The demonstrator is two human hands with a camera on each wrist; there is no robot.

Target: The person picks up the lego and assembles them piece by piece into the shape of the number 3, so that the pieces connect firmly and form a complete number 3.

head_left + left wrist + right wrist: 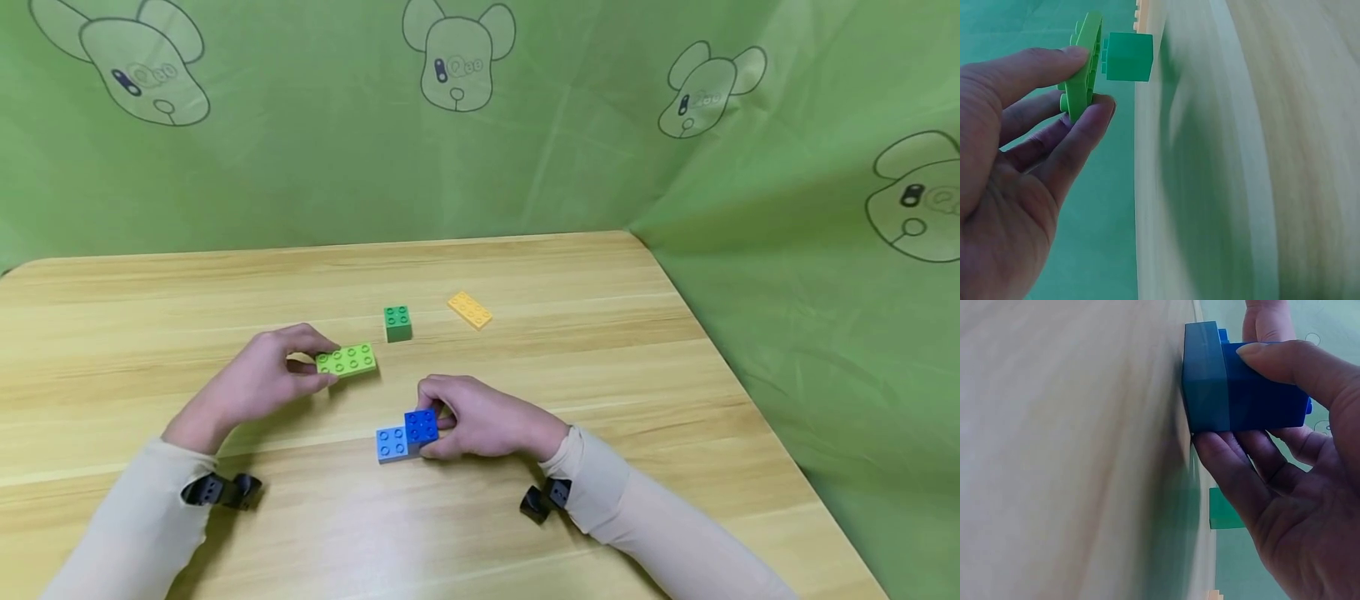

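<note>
My left hand (266, 375) pinches a flat lime green brick (351, 360) by its left end, thumb and fingers on opposite long sides. In the left wrist view that thin lime brick (1085, 69) is raised above the tabletop. My right hand (487, 417) grips a dark blue square brick (422, 426), which sits on the right half of a longer light blue brick (392, 445). The right wrist view shows the thumb on one side of the dark blue brick (1266, 394) and fingers beneath on the other; the light blue brick (1205, 378) is close over the table.
Beyond the hands, a green square brick (397, 324) stands on the wooden table (585, 333). A flat orange-yellow brick (470, 310) lies to its right. Green cloth (315, 150) with mouse-like drawings hangs behind the table and along its right side.
</note>
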